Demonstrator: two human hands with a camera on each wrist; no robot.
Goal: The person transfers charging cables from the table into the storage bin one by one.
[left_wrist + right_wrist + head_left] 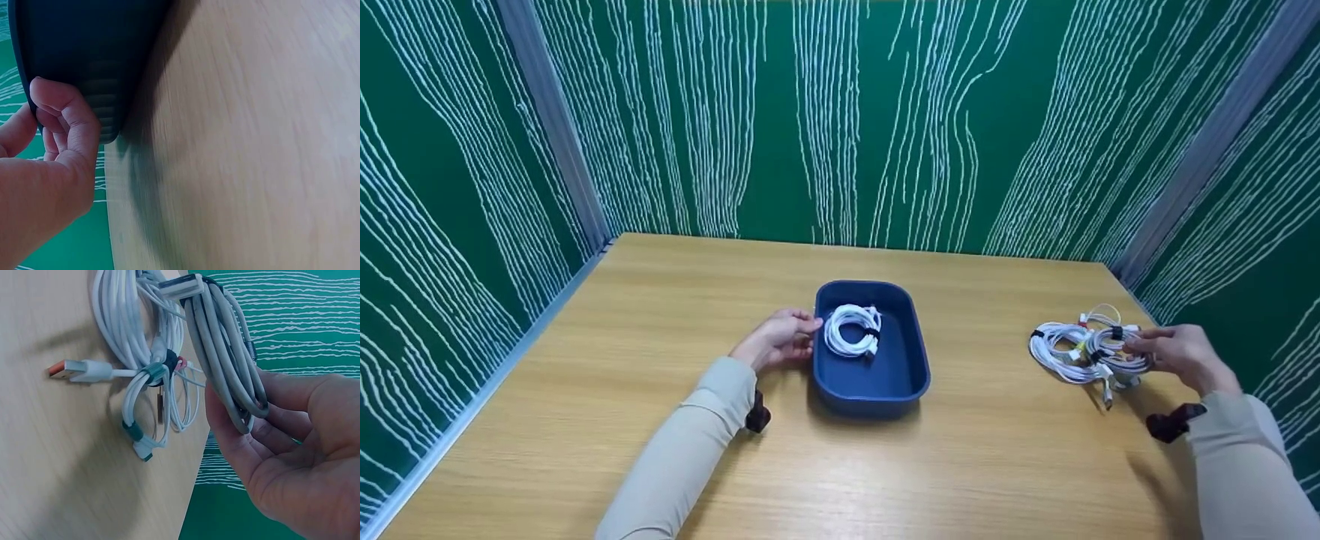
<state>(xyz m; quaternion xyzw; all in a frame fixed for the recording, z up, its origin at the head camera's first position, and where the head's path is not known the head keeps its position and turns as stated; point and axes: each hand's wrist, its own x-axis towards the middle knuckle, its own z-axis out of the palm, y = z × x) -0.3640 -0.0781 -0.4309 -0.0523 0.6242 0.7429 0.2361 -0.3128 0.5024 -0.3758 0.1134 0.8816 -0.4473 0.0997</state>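
A dark blue plastic bin [896, 375] stands mid-table with a coiled white cable [840, 349] lying inside it. My left hand [780, 337] grips the bin's left rim; in the left wrist view, the fingers of that hand [62, 135] bend against the bin's outer wall [84, 39]. Over at the right, my right hand [1181, 352] pinches a small grey-white coiled cable [225, 354] between thumb and fingers. This coil is raised off the table, beside a pile of white cables [1057, 360].
Several coils bound with dark ties make up the pile, and a USB plug [67, 369] sticks out of it. A light wood table [720, 270] carries everything. Green panels [772, 112] with white streaks stand behind it and along both sides.
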